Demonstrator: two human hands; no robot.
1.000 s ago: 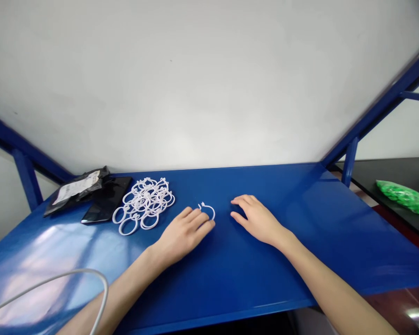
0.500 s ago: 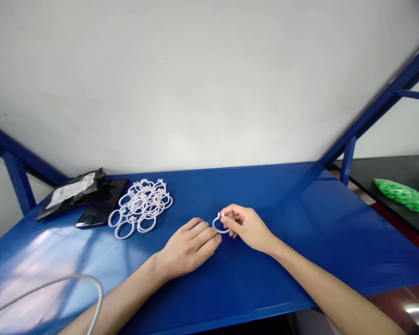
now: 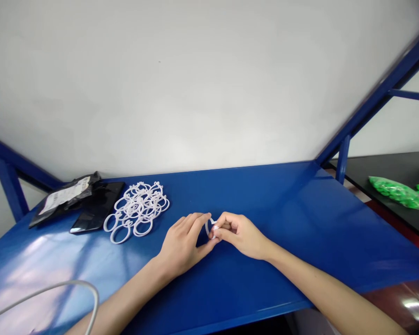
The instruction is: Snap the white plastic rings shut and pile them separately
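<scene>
A single white plastic ring (image 3: 209,226) is held between both hands just above the blue table (image 3: 282,218). My left hand (image 3: 183,244) pinches its left side with thumb and forefinger. My right hand (image 3: 239,235) has its fingers curled around the ring's right side. To the left lies a heap of several more white rings (image 3: 137,210).
A black packet with a white label (image 3: 61,197) and a black phone (image 3: 97,211) lie at the table's back left. A white cable (image 3: 56,291) loops at the lower left. A green bag (image 3: 394,190) rests on a dark table to the right. Blue frame posts stand at both back corners.
My right hand picked the ring up from the table, and both hands came together on it. The view shifted slightly.
</scene>
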